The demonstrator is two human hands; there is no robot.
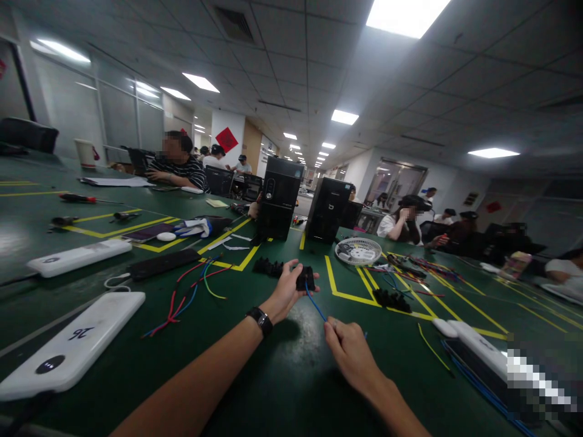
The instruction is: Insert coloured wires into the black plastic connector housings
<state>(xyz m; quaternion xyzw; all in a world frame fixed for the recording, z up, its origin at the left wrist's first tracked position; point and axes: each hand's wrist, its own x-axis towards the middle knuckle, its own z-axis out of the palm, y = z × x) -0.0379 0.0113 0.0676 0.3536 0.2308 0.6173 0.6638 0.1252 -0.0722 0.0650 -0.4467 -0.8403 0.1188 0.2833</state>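
Note:
My left hand point(285, 291), with a dark watch point(259, 321) on the wrist, is closed around a black ribbed terminal strip point(268, 266) and holds it above the green table. A thin blue wire point(316, 306) runs from the strip to my right hand point(348, 346). The fingers of that hand are pinched on the wire, and a short bit of blue shows past them. The wire's far end meets the strip; whether it sits inside a hole I cannot tell. A second black strip point(392, 299) lies on the table to the right.
Red, blue and green wires point(175, 303) lie left of my hands, with more loose wires point(423, 267) at the right. A white basket point(339, 252) and two black computer towers point(280, 200) stand ahead. White power banks point(104, 321) flank me. Other people sit around.

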